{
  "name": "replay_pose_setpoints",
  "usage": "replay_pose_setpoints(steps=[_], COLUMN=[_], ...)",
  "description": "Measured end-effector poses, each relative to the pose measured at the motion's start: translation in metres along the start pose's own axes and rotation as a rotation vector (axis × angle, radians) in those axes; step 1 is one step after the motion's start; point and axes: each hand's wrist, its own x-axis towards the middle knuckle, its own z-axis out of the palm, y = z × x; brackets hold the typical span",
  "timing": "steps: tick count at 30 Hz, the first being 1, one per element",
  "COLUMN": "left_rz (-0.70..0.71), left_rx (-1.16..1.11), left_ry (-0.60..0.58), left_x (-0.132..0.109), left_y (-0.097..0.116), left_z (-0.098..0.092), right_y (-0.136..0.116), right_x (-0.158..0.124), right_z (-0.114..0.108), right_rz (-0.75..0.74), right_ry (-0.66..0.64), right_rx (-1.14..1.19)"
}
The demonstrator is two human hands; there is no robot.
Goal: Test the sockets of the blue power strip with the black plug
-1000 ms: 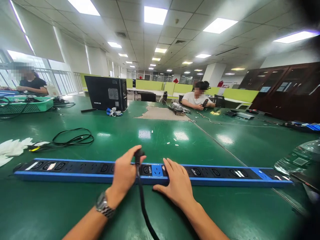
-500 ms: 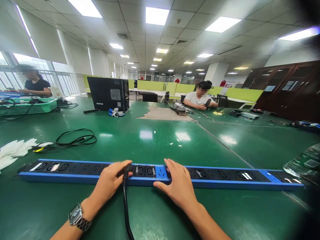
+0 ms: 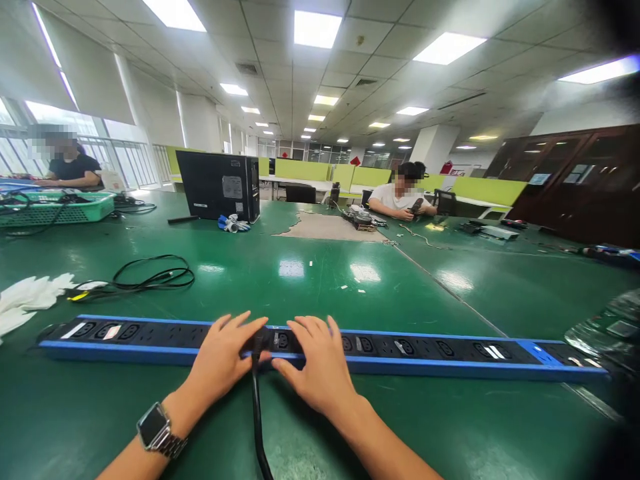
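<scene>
A long blue-and-black power strip with rows of sockets lies across the table in front of me. My left hand is closed around a black power plug at one of its sockets, index finger above and thumb below. A thick black cable runs from the plug towards me. Just to the right, my right hand straddles the strip with fingers apart, fingertips at the far edge and thumb at the near edge. It covers several sockets. How far the plug sits in its socket is hidden.
Beyond the strip lie a coiled black cable and white gloves. A black computer case and a green basket stand farther back. A plastic bottle is at right. Two people sit at the table's far sides.
My right hand has moved left along the strip, closer to the plug. My left hand and the plug have shifted slightly right, and the left fingers are more spread.
</scene>
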Motion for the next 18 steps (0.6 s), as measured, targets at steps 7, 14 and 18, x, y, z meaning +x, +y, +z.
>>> replay_pose_setpoints(steps=[7,14,18], left_rz=[-0.092,-0.102,-0.107], left_rx=[0.281,0.328,0.339], left_ry=[-0.092,-0.129,-0.134], left_x=[-0.008,-0.006,-0.005], left_y=[-0.003,-0.001,-0.001], left_z=[-0.002,-0.003,-0.002], right_y=[-0.036,0.038,0.120], right_x=[0.032,0.011,-0.033], right_z=[0.034,-0.029,-0.068], right_rz=[-0.165,0.034,0.181], right_ry=[0.097,0.482,0.370], right_rx=[0.145,0.258,0.177])
